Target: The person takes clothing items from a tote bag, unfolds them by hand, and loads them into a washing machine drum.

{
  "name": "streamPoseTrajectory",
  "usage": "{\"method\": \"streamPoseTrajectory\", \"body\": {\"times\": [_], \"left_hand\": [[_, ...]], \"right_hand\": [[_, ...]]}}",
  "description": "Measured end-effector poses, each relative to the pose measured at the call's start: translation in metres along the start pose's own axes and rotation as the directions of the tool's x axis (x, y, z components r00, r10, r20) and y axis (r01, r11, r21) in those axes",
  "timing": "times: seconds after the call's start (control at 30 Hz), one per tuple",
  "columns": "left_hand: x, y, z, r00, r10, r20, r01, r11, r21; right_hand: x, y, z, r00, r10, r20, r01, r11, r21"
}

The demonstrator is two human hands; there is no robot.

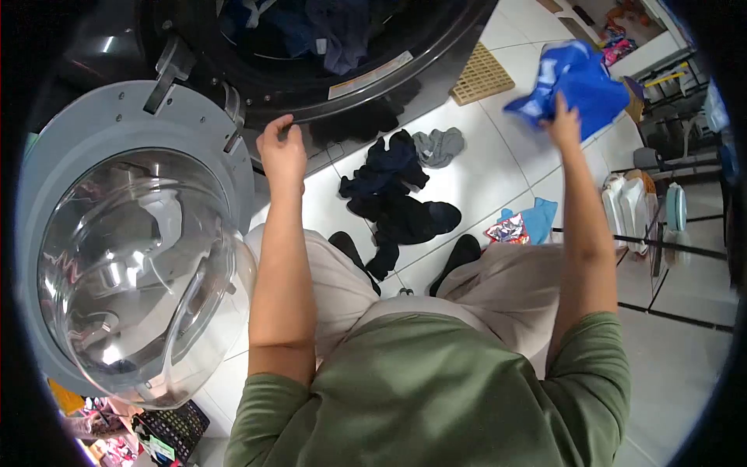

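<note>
My right hand is closed on a bright blue cloth with white marks, held out over the tiles at the upper right. Near the rim of the open washing machine, my left hand is raised with its fingers curled but apart, nothing between them. Dark clothes lie inside the drum. Between my feet and the machine, a pile of black clothes rests on the floor, with a grey cloth beside it. A light blue cloth with a red and silver patterned part lies by my right knee.
The machine's round door stands swung open at the left. A tan perforated mat lies beside the machine. A rack with bottles and black bars is at the right. A black basket sits at the lower left.
</note>
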State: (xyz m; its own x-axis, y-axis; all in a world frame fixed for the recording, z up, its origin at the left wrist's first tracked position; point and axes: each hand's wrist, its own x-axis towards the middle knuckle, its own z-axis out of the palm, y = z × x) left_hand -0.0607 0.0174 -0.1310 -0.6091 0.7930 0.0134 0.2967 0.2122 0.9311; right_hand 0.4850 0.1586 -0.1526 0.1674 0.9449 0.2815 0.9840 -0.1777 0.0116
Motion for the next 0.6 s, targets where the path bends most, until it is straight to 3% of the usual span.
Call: {"method": "streamPoseTrajectory", "body": {"times": [0.03,0.07,0.1,0.13,0.17,0.2,0.27,0.33,0.37,0.4,0.47,0.5,0.53,0.57,0.6], "left_hand": [[-0.004,0.011,0.003,1.0,-0.01,-0.027,0.01,1.0,0.001],[-0.007,0.02,0.008,0.998,-0.019,-0.054,0.019,1.0,0.001],[-0.008,0.023,0.013,0.996,0.045,-0.072,-0.041,0.997,0.058],[-0.007,0.02,0.018,0.995,0.082,-0.056,-0.078,0.995,0.07],[-0.005,0.017,0.022,0.992,0.118,-0.038,-0.115,0.99,0.082],[-0.002,0.015,0.025,0.987,0.159,-0.023,-0.156,0.983,0.092],[-0.001,0.018,0.027,0.99,0.14,-0.007,-0.139,0.985,0.105],[-0.003,0.03,0.027,0.998,0.051,0.023,-0.052,0.996,0.076],[-0.004,0.029,0.027,0.997,0.076,0.029,-0.078,0.994,0.073],[-0.004,0.027,0.027,0.994,0.101,0.035,-0.103,0.992,0.07],[-0.002,0.025,0.026,0.992,0.122,0.045,-0.123,0.992,0.037],[-0.002,0.026,0.024,0.992,0.118,0.051,-0.118,0.993,0.009],[-0.002,0.027,0.023,0.992,0.113,0.058,-0.112,0.994,-0.018],[-0.005,0.025,0.021,0.992,0.107,0.06,-0.104,0.993,-0.048],[-0.004,0.029,0.021,0.992,0.116,0.053,-0.112,0.99,-0.082]], "right_hand": [[-0.011,-0.018,0.037,0.98,0.005,0.199,-0.028,0.993,0.114],[-0.028,-0.041,0.065,0.921,-0.372,0.12,0.333,0.908,0.254],[-0.05,-0.075,0.086,0.853,-0.434,0.289,0.328,0.877,0.35],[-0.069,-0.106,0.13,0.806,-0.506,0.307,0.305,0.799,0.518],[-0.091,-0.145,0.153,0.725,-0.61,0.32,0.416,0.758,0.503],[-0.115,-0.195,0.126,0.744,-0.496,0.448,0.293,0.844,0.449],[-0.158,-0.242,0.139,0.827,-0.483,0.288,0.338,0.836,0.432],[-0.169,-0.263,0.166,0.798,-0.563,0.214,0.477,0.808,0.347],[-0.168,-0.264,0.176,0.801,-0.549,0.239,0.419,0.799,0.431],[-0.167,-0.266,0.181,0.804,-0.534,0.264,0.354,0.785,0.509],[-0.131,-0.267,0.16,0.78,-0.429,0.455,-0.107,0.624,0.774],[-0.104,-0.258,0.114,0.834,-0.281,0.475,-0.137,0.728,0.672],[-0.08,-0.233,0.123,0.88,-0.137,0.454,-0.255,0.671,0.697],[-0.04,-0.186,0.056,0.934,-0.038,0.356,-0.305,0.438,0.846],[-0.023,-0.164,0.041,0.996,0.061,-0.069,0.025,0.54,0.841]]}}
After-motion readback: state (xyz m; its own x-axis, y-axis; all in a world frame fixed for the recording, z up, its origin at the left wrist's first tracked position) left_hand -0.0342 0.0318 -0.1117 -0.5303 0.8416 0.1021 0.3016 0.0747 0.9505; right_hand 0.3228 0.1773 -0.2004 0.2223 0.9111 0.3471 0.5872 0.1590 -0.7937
